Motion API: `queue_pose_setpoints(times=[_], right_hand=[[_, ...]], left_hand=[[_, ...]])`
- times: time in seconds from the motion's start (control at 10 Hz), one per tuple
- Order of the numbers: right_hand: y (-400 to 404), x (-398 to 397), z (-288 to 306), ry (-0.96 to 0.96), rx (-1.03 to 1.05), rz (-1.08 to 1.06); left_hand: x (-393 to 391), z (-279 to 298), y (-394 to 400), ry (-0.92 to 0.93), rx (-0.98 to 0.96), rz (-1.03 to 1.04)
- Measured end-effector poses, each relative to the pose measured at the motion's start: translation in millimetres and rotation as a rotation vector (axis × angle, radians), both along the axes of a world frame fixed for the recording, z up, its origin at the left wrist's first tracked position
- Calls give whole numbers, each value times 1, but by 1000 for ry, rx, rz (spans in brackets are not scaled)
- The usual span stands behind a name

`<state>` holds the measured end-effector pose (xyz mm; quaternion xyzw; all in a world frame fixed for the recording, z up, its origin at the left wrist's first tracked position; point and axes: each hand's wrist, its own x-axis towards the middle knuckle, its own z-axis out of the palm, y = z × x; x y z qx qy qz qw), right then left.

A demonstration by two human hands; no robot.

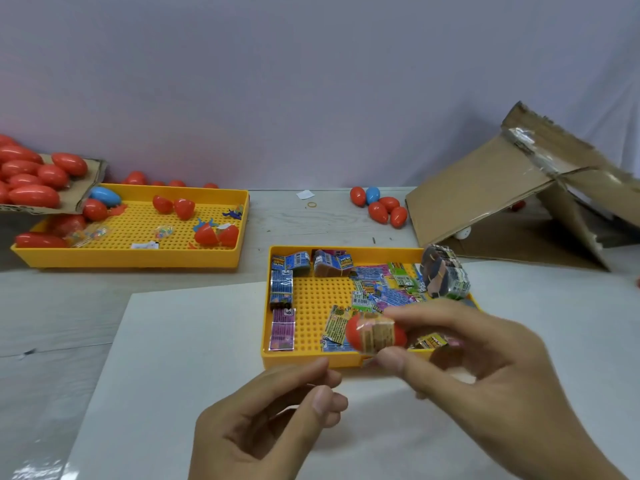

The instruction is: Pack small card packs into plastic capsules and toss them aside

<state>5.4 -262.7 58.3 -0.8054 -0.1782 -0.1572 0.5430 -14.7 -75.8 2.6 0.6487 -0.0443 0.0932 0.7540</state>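
Red capsule half (pixel 375 333), held over the near edge of the near tray (pixel 313 360). A folded card pack (pixel 378 336) sits in its open mouth, part of it showing outside the rim; looks only partly seated. Blurred, so can't tell how deep it goes.

Right hand (pixel 485 372): thumb under, forefinger on top, pinching the half with the pack in it. Mouth faces the wearer, likely so the pack can be pushed home and the second half capped on. Other fingers curl loosely behind; something printed shows between them, possibly another pack, can't confirm.

Left hand (pixel 273 407): just beside and below, not touching the capsule. Fingers curled, thumb tip near forefinger, nothing seen held. Probably ready to fetch the mating half or press the pack in.

Near tray holds loose packs and banded bundles (pixel 445 273), within easy reach of the right hand. Far tray (pixel 138 258), left, holds open halves and a few whole capsules. Cardboard flap (pixel 52 188) over it is heaped with red capsules. Closed capsules (pixel 379 206) lie by the cardboard box (pixel 485 188) at right, probably the toss spot.
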Motion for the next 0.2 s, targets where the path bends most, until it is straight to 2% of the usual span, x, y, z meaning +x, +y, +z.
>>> queue_pose_setpoints(times=[0.1, 0.2], right_hand=[[-18, 12, 19, -252, -215, -57], [-40, 25, 39, -317, -283, -195]], left_hand=[[2, -2, 0, 19, 7, -33], [2, 1, -3, 63, -123, 0]])
